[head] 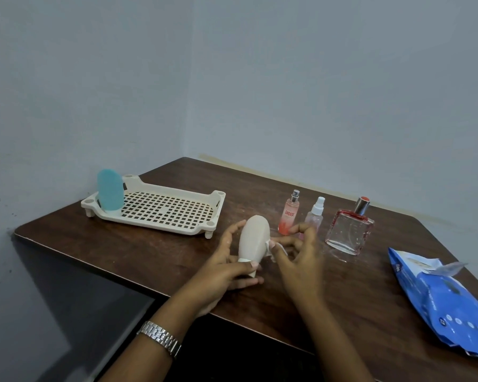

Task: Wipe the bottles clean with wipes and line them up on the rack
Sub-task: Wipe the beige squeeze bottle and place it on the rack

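Observation:
My left hand (226, 268) grips the cap end of a beige bottle (254, 237), held tilted with its rounded bottom pointing away from me. My right hand (298, 255) pinches a small white wipe (276, 250) against the bottle's right side. A cream perforated rack (160, 209) stands at the table's back left, with a light blue bottle (109, 193) upright at its left end. Behind my right hand stand an orange-pink spray bottle (289, 213), a small clear spray bottle (315, 213) and a square glass perfume bottle (349, 230).
A blue pack of wipes (442, 304), its flap open, lies at the right edge of the dark wooden table (155, 260). Grey walls close in behind and to the left. The table's front edge runs under my forearms. My left wrist carries a metal watch (160, 336).

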